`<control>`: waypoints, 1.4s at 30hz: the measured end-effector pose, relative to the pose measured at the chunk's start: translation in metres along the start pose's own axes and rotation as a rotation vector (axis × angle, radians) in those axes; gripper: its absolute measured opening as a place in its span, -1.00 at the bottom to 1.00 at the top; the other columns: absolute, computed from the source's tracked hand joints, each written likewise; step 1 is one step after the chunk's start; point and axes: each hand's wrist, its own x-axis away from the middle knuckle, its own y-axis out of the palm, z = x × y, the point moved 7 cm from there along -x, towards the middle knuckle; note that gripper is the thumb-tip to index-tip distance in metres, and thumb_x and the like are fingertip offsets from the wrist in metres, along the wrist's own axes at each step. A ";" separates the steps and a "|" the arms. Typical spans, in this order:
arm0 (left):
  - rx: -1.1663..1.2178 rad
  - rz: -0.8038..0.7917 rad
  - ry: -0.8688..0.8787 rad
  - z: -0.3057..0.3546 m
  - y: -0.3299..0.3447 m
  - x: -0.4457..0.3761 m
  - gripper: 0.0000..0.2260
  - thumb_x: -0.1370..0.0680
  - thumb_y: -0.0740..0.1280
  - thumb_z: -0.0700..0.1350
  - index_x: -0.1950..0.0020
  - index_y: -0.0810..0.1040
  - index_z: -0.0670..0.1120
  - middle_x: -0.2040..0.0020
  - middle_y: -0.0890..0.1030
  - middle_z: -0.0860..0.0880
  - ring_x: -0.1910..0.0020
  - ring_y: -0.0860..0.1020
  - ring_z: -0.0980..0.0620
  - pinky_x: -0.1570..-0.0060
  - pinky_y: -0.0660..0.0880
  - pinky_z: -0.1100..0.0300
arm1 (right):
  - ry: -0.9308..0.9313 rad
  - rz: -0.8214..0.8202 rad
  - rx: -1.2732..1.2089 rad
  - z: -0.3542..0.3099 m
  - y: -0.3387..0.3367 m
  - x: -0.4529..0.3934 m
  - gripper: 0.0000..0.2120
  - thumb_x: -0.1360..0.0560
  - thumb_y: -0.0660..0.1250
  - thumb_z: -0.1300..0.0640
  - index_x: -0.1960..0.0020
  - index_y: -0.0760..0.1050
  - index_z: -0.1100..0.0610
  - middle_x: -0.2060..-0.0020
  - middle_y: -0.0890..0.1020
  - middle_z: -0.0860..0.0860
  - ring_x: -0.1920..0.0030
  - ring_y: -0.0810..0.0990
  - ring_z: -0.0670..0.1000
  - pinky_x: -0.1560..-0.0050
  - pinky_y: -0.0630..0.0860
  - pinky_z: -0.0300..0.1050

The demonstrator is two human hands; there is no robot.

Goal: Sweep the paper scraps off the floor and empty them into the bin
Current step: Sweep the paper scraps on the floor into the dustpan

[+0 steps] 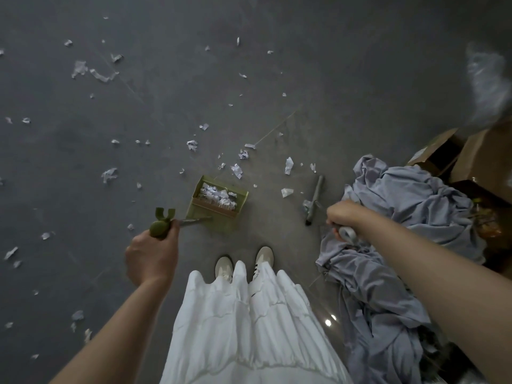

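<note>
Left hand (pixel 151 254): fingers curled round green dustpan handle (pixel 160 227). Right hand (pixel 342 217): fist on broom handle (pixel 347 234). Dustpan (pixel 217 200) on floor, holding paper scraps (pixel 219 196); more scraps (pixel 288 165) scattered beyond.

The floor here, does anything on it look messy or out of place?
Yes. Torn paper scraps lie scattered over the grey floor, though the green dustpan already holds some. A crumpled grey cloth is heaped beside cardboard boxes.
</note>
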 end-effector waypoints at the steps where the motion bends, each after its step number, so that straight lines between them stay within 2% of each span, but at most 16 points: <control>1: -0.001 0.003 -0.004 0.001 0.001 0.002 -0.55 -0.54 0.36 0.21 0.24 0.58 -0.18 0.30 0.51 -0.19 0.18 0.55 -0.26 0.23 0.36 0.04 | 0.005 -0.006 -0.056 -0.007 0.001 0.001 -0.86 -0.56 0.13 0.34 0.16 0.39 0.29 0.43 0.46 0.13 0.46 0.42 0.06 0.37 0.38 -0.12; 4: -0.008 0.004 -0.020 0.003 0.002 0.007 -0.56 -0.54 0.35 0.20 0.22 0.58 -0.19 0.32 0.46 -0.15 0.21 0.51 -0.23 0.23 0.33 0.04 | -0.012 -0.029 -0.137 -0.027 0.004 0.002 -0.89 -0.56 0.11 0.35 0.10 0.38 0.29 0.41 0.43 0.13 0.50 0.39 0.03 0.49 0.35 -0.23; 6: -0.001 0.009 -0.030 0.004 0.003 0.010 -0.58 -0.55 0.36 0.19 0.26 0.54 -0.16 0.36 0.42 -0.13 0.26 0.44 -0.16 0.24 0.30 0.06 | -0.035 -0.056 -0.185 -0.039 0.004 0.004 -0.86 -0.55 0.11 0.37 0.16 0.37 0.26 0.39 0.41 0.12 0.49 0.38 0.01 0.55 0.36 -0.28; 9: 0.020 0.013 -0.036 0.004 0.004 0.011 -0.56 -0.54 0.37 0.19 0.27 0.55 -0.18 0.36 0.45 -0.14 0.28 0.46 -0.17 0.27 0.32 0.07 | -0.029 -0.061 -0.259 -0.047 -0.002 0.004 -0.84 -0.57 0.10 0.32 0.15 0.39 0.24 0.38 0.41 0.10 0.48 0.36 0.00 0.58 0.37 -0.31; 12: 0.040 0.022 -0.037 0.007 0.004 0.010 -0.53 -0.53 0.38 0.19 0.19 0.63 -0.26 0.29 0.55 -0.23 0.19 0.57 -0.28 0.25 0.35 0.05 | -0.052 -0.035 -0.247 -0.053 -0.013 0.005 -0.84 -0.57 0.08 0.33 0.13 0.40 0.24 0.38 0.41 0.11 0.49 0.36 0.01 0.60 0.34 -0.32; 15: 0.034 0.019 -0.056 0.009 0.005 0.010 -0.53 -0.53 0.39 0.19 0.15 0.64 -0.26 0.26 0.54 -0.23 0.11 0.58 -0.31 0.22 0.35 0.04 | -0.058 -0.014 -0.216 -0.057 -0.027 0.004 -0.83 -0.57 0.07 0.33 0.14 0.39 0.25 0.37 0.40 0.12 0.48 0.35 0.02 0.61 0.34 -0.32; 22: 0.039 0.044 -0.064 0.015 0.003 0.008 -0.53 -0.52 0.39 0.19 0.17 0.65 -0.25 0.26 0.57 -0.27 0.15 0.58 -0.32 0.23 0.37 0.04 | -0.018 0.057 -0.114 -0.049 -0.060 -0.017 -0.80 -0.56 0.08 0.38 0.22 0.30 0.24 0.39 0.37 0.12 0.49 0.35 0.01 0.43 0.30 -0.22; 25: 0.044 0.062 -0.084 0.015 0.002 0.007 -0.55 -0.51 0.40 0.21 0.24 0.61 -0.19 0.31 0.55 -0.24 0.23 0.56 -0.28 0.25 0.43 0.02 | -0.026 0.080 0.079 -0.045 -0.067 -0.026 -0.71 -0.58 0.08 0.37 0.31 0.31 0.23 0.51 0.44 0.11 0.62 0.45 0.00 0.53 0.33 -0.27; 27: 0.043 0.072 -0.106 0.014 0.001 0.006 -0.56 -0.51 0.40 0.21 0.26 0.59 -0.17 0.31 0.53 -0.22 0.22 0.56 -0.28 0.24 0.44 0.00 | 0.000 0.083 0.162 -0.042 -0.069 -0.028 -0.66 -0.59 0.07 0.33 0.34 0.39 0.22 0.57 0.51 0.06 0.44 0.55 0.04 0.46 0.36 -0.22; 28: 0.042 0.079 -0.115 0.015 0.000 0.006 -0.56 -0.51 0.40 0.20 0.25 0.58 -0.18 0.30 0.53 -0.22 0.20 0.56 -0.29 0.23 0.43 0.00 | -0.013 0.085 0.227 -0.042 -0.070 -0.033 -0.66 -0.57 0.08 0.31 0.34 0.42 0.21 0.54 0.54 0.07 0.35 0.55 0.08 0.41 0.37 -0.18; 30: 0.039 0.089 -0.128 0.014 -0.002 0.004 -0.57 -0.52 0.40 0.20 0.27 0.56 -0.17 0.30 0.51 -0.22 0.21 0.54 -0.27 0.23 0.41 0.00 | -0.023 0.044 0.280 -0.048 -0.065 -0.043 -0.73 -0.52 0.13 0.31 0.32 0.46 0.24 0.42 0.58 0.15 0.31 0.52 0.13 0.32 0.39 -0.14; 32: 0.049 0.097 -0.136 0.015 -0.004 0.004 -0.56 -0.52 0.40 0.19 0.28 0.55 -0.18 0.31 0.51 -0.22 0.25 0.49 -0.23 0.23 0.39 0.01 | -0.050 0.060 0.239 -0.058 -0.064 -0.040 -0.81 -0.46 0.14 0.33 0.27 0.48 0.30 0.36 0.56 0.22 0.32 0.50 0.17 0.28 0.39 -0.05; 35: 0.072 0.120 -0.173 0.011 -0.009 0.002 -0.57 -0.53 0.40 0.16 0.30 0.52 -0.19 0.32 0.47 -0.19 0.26 0.44 -0.19 0.23 0.34 0.03 | -0.106 0.042 0.214 -0.083 -0.054 -0.032 -0.84 -0.45 0.15 0.34 0.21 0.49 0.34 0.43 0.53 0.22 0.33 0.50 0.19 0.27 0.41 0.02; 39: 0.079 0.137 -0.213 0.003 -0.016 -0.004 -0.58 -0.53 0.39 0.15 0.32 0.47 -0.15 0.32 0.45 -0.19 0.25 0.41 -0.18 0.22 0.33 0.03 | -0.148 -0.023 0.119 -0.119 -0.035 -0.022 -0.85 -0.51 0.12 0.37 0.19 0.43 0.32 0.43 0.45 0.16 0.47 0.41 0.08 0.36 0.34 -0.10; 42: 0.115 0.152 -0.231 -0.003 -0.020 -0.012 -0.59 -0.54 0.40 0.13 0.32 0.48 -0.16 0.32 0.47 -0.19 0.26 0.44 -0.18 0.22 0.32 0.05 | -0.177 -0.040 0.049 -0.139 -0.022 -0.023 -0.83 -0.51 0.09 0.39 0.20 0.41 0.30 0.43 0.42 0.13 0.49 0.37 0.05 0.40 0.32 -0.14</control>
